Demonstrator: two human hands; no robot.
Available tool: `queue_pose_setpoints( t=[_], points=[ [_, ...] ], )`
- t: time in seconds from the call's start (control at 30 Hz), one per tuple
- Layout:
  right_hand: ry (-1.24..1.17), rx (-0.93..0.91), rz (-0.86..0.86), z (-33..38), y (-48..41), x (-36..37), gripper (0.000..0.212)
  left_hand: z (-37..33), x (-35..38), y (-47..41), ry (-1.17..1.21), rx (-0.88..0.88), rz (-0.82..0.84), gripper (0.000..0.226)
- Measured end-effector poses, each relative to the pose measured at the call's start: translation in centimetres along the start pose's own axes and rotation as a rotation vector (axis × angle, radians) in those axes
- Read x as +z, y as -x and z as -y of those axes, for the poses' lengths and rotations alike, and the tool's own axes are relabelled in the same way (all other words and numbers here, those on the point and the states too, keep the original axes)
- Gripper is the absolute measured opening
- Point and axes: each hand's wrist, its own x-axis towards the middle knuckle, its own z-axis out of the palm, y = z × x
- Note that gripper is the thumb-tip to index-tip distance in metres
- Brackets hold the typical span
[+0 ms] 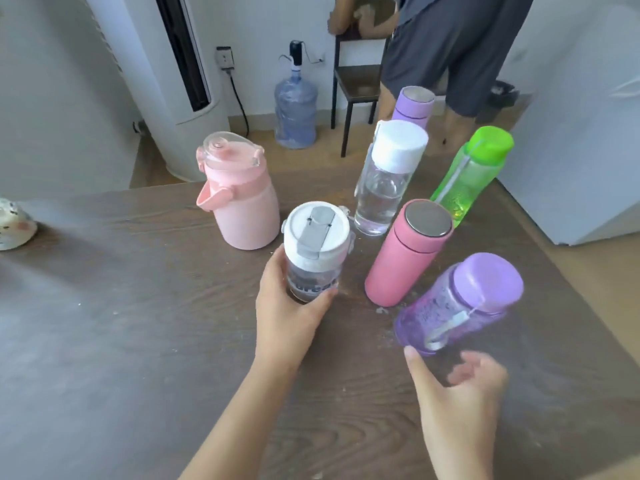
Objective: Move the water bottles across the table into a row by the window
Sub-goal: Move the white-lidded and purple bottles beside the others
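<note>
Several water bottles stand on a dark wooden table [121, 323]. My left hand [291, 313] is wrapped around a clear bottle with a white and grey flip lid [317, 237]. My right hand [457, 393] is blurred, fingers spread, thumb touching the base of a translucent purple bottle [457, 303]; I cannot tell whether it grips it. Behind stand a pink steel-topped flask [405, 258], a clear white-capped bottle [384, 181], a green bottle [471, 174], a lilac flask [414, 103] and a pale pink jug with a handle [239, 199].
A white patterned object [14, 225] lies at the table's left edge. Beyond the table are a tall white fan or cooler [173, 81], a large water jug with pump [296, 105], a dark chair [356, 81] and a person in dark shorts [460, 46]. A white cabinet [581, 133] stands right.
</note>
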Motion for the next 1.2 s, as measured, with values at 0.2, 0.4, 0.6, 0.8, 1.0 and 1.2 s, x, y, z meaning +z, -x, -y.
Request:
queue_pose_setpoints(
  t=[0.2, 0.4, 0.6, 0.8, 1.0, 1.2],
  points=[
    [-0.031, -0.151, 0.143, -0.1, -2.3, -0.4, 0.05, 0.1, 0.6, -0.7, -0.055, -0.02, -0.048, 0.09],
    [-0.041, -0.147, 0.168, 0.2, -1.1, -0.5, 0.049, 0.7, -2.5, 1.5, 0.008, -0.077, -0.118, 0.087],
    [-0.028, -0.279, 0.356, 4.2, 6.6, 4.4, 0.074, 2.7, -12.4, 3.5, 0.062, -0.16, -0.315, 0.083],
    [-0.05, -0.403, 0.658, 9.4, 14.0, 13.6, 0.056, 5.4, -26.0, 2.8, 0.012, -0.21, -0.54, 0.071],
    [-0.09, -0.529, 0.796, 16.0, 20.4, 25.1, 0.049, 7.8, -38.7, 0.3, -0.041, -0.192, -0.74, 0.079],
    [-0.073, -0.587, 0.837, 20.2, 25.8, 33.5, 0.047, 9.9, -47.3, -3.3, -0.092, -0.168, -0.787, 0.073]
  ],
)
